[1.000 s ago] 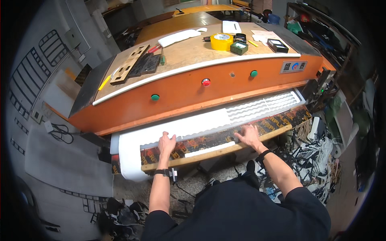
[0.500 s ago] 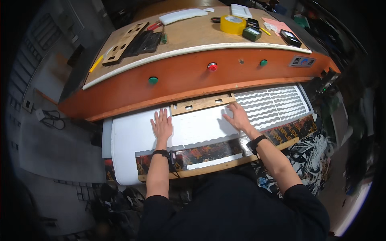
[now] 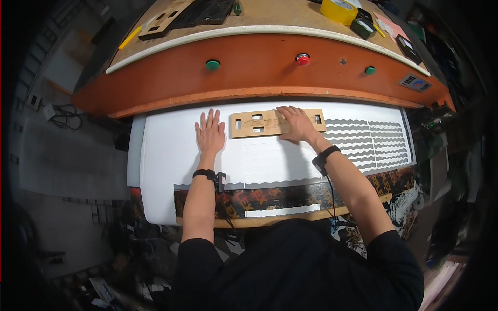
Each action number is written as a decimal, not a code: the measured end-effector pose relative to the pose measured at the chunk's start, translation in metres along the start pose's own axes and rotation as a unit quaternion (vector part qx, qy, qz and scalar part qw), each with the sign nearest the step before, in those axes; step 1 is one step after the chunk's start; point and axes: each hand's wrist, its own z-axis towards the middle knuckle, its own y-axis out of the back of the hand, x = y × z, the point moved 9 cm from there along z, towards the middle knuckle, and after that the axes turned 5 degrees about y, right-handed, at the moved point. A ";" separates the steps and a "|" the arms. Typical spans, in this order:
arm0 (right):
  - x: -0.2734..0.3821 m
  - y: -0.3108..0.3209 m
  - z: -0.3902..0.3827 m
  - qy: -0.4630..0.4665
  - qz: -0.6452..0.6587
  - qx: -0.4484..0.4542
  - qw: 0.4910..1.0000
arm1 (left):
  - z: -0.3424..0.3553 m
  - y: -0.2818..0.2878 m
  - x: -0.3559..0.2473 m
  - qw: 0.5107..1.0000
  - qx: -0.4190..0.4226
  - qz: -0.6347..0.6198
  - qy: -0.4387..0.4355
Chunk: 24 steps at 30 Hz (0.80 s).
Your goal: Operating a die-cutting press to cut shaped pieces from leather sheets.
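Note:
A wooden cutting-die board (image 3: 264,118) with rectangular cutouts and wavy lines lies on the white sheet material (image 3: 171,140), just in front of the orange machine front. My right hand (image 3: 300,126) grips the board right of its middle, fingers over the far edge and thumb at the near edge. Flat on the sheet, left of the board and apart from it, my left hand (image 3: 210,136) has its fingers spread. Right of the board, wavy strips (image 3: 358,142) are cut out of the sheet, with grey showing between them.
The orange panel (image 3: 249,78) carries two green buttons and a red button (image 3: 303,59). Above it, the tabletop holds yellow tape (image 3: 338,11), a black box and another wooden board (image 3: 168,18). A loose white strip (image 3: 282,211) lies on the dark front ledge (image 3: 233,201).
My right hand has brought the wooden board out from partly under the orange panel, so all of it shows. My left hand stays spread on the sheet. The view has tilted down.

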 end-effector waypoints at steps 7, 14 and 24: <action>0.027 0.061 -0.026 0.051 0.038 -0.180 0.982 | -0.001 0.003 -0.002 0.999 0.031 0.006 0.023; -0.002 0.185 -0.123 0.020 0.277 -0.307 0.910 | -0.004 -0.001 -0.008 1.000 -0.009 -0.025 0.003; -0.081 0.092 -0.246 -0.115 0.777 -0.341 0.517 | -0.010 0.010 -0.111 0.970 -0.026 -0.150 -0.190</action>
